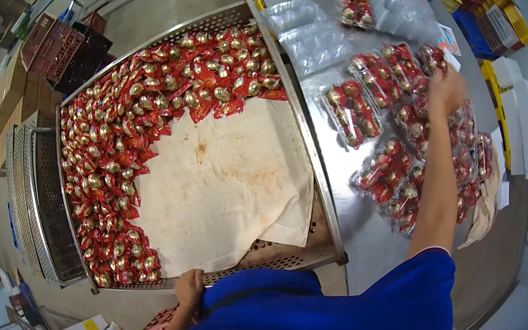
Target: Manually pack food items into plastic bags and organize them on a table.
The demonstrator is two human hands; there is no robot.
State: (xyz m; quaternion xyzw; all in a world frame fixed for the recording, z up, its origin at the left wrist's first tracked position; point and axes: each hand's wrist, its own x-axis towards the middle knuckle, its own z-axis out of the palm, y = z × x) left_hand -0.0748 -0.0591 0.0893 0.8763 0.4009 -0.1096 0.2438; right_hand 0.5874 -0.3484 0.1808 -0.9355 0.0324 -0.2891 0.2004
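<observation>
My right hand [447, 90], a little blurred, reaches over the steel table and touches a clear plastic pack [432, 60] of red and gold wrapped balls; whether its fingers grip the pack is not plain. More filled packs [352, 113] lie around it, some piled under my forearm. My left hand [190, 287] rests with curled fingers at the near edge of a perforated metal tray [297, 263]. Many loose balls [115, 139] in red and gold wrappers fill the tray's left and far sides, on a cream cloth [220, 173].
Empty clear plastic trays [308, 35] lie on the steel table [334, 79], with further ones [402, 12] behind. Stacked perforated trays [31, 209] stand at the left, dark red crates [51, 48] beyond them. Yellow and blue crates [477, 35] are at the upper right.
</observation>
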